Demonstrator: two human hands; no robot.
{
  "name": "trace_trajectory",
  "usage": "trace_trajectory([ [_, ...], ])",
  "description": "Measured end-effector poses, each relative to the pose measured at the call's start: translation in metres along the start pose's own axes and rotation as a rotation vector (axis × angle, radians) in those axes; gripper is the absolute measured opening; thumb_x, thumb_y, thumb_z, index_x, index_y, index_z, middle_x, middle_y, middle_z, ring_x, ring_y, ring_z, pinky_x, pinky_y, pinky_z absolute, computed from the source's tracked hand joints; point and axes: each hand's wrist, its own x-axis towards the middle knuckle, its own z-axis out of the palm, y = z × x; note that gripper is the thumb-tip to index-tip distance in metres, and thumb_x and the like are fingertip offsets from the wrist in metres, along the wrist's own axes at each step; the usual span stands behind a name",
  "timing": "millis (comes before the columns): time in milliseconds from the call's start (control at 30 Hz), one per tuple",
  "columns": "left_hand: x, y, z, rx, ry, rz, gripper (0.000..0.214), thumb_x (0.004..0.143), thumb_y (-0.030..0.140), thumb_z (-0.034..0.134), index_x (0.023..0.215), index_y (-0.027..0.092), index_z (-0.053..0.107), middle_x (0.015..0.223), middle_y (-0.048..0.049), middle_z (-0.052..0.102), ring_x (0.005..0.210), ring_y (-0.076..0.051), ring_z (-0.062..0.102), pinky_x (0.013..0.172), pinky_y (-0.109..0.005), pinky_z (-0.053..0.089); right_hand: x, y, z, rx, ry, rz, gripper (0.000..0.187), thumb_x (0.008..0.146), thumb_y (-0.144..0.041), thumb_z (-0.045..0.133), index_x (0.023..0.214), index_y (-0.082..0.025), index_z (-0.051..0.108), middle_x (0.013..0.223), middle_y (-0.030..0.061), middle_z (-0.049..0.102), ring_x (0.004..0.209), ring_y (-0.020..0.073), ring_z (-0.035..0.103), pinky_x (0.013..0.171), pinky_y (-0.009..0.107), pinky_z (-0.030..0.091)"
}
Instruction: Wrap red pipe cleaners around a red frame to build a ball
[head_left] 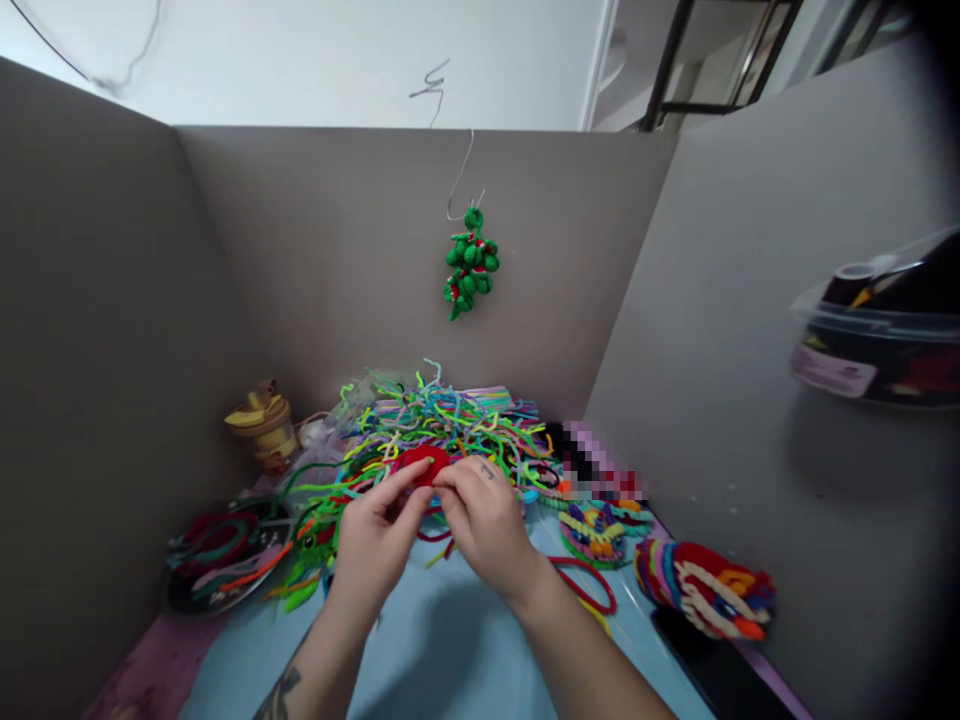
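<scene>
A coiled red pipe cleaner piece is held between my two hands above the front of the table. My left hand pinches its left side with thumb and forefinger. On the other side, the fingertips of my right hand close on its right edge. Behind my fingers spreads a big heap of many-coloured pipe cleaners. A loop of red pipe cleaner lies on the blue table surface, right of my right wrist.
Grey panels enclose three sides. A green ornament hangs from a wire. Left are a tan cup and a dark bowl; right lie colourful twisted figures and a black phone-like slab. A clear tub hangs on the right panel.
</scene>
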Motion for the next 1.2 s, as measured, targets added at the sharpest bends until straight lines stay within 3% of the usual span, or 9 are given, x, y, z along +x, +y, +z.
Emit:
trace_trajectory([
  [167, -0.002, 0.0, 0.002, 0.011, 0.07, 0.081, 0.025, 0.077, 0.03, 0.063, 0.097, 0.019, 0.073, 0.094, -0.0059, 0.075, 0.082, -0.021, 0.069, 0.073, -0.029, 0.056, 0.0, -0.002, 0.001, 0.022, -0.037, 0.04, 0.015, 0.092, -0.02, 0.045, 0.084, -0.019, 0.058, 0.079, 0.0056, 0.062, 0.078, 0.0192, 0.055, 0.074, 0.033, 0.042],
  [433, 0.003, 0.001, -0.004, -0.068, 0.12, -0.036, 0.032, 0.075, 0.036, 0.066, 0.1, 0.018, 0.072, 0.087, -0.0059, 0.075, 0.072, -0.018, 0.068, 0.066, -0.027, 0.055, 0.002, -0.002, -0.007, 0.338, 0.042, 0.206, 0.008, 0.085, -0.018, 0.056, 0.087, -0.02, 0.064, 0.083, 0.0026, 0.065, 0.079, 0.015, 0.06, 0.072, 0.026, 0.046],
  [667, -0.001, 0.001, -0.003, -0.045, 0.118, -0.011, 0.031, 0.075, 0.037, 0.067, 0.099, 0.017, 0.072, 0.08, -0.0049, 0.074, 0.065, -0.016, 0.065, 0.061, -0.025, 0.053, 0.007, 0.001, -0.017, 0.333, 0.066, 0.273, 0.011, 0.083, -0.015, 0.057, 0.08, -0.02, 0.066, 0.079, 0.002, 0.063, 0.076, 0.0143, 0.059, 0.07, 0.026, 0.046],
  [933, 0.001, 0.002, -0.004, -0.157, 0.043, -0.05, 0.031, 0.074, 0.038, 0.068, 0.095, 0.016, 0.072, 0.082, -0.007, 0.074, 0.07, -0.018, 0.066, 0.063, -0.026, 0.053, 0.009, 0.004, -0.016, 0.432, 0.005, 0.433, 0.01, 0.079, -0.017, 0.059, 0.073, -0.019, 0.068, 0.071, 0.0005, 0.061, 0.067, 0.013, 0.056, 0.06, 0.023, 0.044],
  [1200, 0.006, -0.007, -0.006, -0.253, -0.04, -0.052, 0.03, 0.069, 0.033, 0.073, 0.094, 0.017, 0.069, 0.078, -0.0056, 0.072, 0.069, -0.016, 0.066, 0.063, -0.025, 0.052, 0.011, 0.002, -0.021, 0.473, -0.09, 0.417, 0.017, 0.081, -0.02, 0.055, 0.068, -0.018, 0.065, 0.066, -0.0013, 0.054, 0.065, 0.0116, 0.051, 0.06, 0.022, 0.04],
])
